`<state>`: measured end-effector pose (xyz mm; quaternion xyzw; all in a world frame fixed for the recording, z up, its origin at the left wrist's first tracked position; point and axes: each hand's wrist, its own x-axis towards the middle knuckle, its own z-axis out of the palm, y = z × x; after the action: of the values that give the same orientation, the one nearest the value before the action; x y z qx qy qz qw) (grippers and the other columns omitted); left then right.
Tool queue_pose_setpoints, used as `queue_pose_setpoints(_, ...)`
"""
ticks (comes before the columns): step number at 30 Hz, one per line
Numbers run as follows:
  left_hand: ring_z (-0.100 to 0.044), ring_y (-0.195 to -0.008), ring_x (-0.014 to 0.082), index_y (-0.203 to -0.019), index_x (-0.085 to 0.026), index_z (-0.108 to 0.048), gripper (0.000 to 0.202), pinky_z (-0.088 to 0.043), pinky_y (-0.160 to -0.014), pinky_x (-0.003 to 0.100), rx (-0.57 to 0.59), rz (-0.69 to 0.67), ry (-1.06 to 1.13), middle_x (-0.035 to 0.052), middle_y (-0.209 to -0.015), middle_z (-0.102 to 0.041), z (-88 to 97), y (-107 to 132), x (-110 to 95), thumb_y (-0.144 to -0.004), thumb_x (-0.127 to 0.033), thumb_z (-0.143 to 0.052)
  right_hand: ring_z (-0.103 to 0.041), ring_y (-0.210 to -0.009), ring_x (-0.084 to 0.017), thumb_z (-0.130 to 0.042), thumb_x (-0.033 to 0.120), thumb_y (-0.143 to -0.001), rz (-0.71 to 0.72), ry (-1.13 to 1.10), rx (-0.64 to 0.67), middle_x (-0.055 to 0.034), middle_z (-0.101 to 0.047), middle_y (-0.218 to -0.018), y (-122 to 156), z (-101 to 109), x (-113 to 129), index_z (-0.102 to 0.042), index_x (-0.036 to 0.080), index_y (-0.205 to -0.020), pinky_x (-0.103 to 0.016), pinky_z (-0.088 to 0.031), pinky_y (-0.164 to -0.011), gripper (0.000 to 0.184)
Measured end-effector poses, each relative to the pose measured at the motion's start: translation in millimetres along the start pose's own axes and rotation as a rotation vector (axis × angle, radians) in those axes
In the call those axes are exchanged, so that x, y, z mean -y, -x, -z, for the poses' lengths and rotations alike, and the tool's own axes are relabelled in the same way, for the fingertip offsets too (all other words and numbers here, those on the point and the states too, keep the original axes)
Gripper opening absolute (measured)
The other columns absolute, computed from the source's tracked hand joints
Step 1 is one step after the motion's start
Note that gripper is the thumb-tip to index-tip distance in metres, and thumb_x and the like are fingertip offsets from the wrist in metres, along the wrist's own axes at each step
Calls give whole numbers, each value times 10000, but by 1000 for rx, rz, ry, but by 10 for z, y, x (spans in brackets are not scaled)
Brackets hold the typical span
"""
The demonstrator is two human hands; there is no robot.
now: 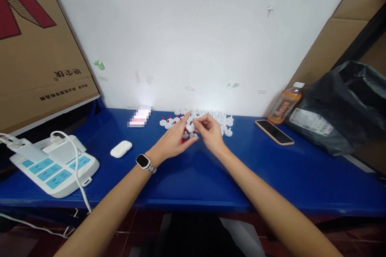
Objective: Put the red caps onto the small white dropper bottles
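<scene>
A white plastic cap (189, 127) is between my two hands above the blue table. My left hand (175, 138) has its fingers stretched out and its thumb apart, with the cap inside that gap; whether it touches the fingers is unclear. From the other side my right hand (211, 132) pinches at the cap with thumb and forefinger. Several round white caps with short spouts (228, 132) lie behind and right of my hands. On the left, other white caps carry red tips (163, 121). Small red pieces (183, 140) show partly beneath my left hand.
Left on the table (181, 184) are a white power strip (64, 176) with cables and a white earphone case (121, 149). A phone (274, 131), an orange drink bottle (285, 104) and a black plastic bag (337, 108) are right. A cardboard box (39, 56) stands far left.
</scene>
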<state>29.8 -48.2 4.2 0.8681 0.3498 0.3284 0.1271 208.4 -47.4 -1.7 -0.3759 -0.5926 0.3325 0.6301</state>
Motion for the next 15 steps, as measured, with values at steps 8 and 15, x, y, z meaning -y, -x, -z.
queue_pose_setpoints(8,-608,-988,222,-1255,-207,-564,392,-495,-868,375,-232,162,-30,72,-1052,-652,233,40,371,-1026,-470,-385,-570,-673,-141,-610,291,-885,67,468,368,-1,-664,-757,52,178,-45,-619,206,-850,-273,-436,-651,92)
queue_pose_setpoints(15,-600,-999,223,-1123,-205,-602,342,-488,-862,376,-247,185,-59,70,-1041,-646,218,31,425,-1025,-453,-387,-588,-792,-178,-580,174,-885,107,833,399,-25,-662,-799,17,194,-100,-643,208,-934,-288,-416,-720,88)
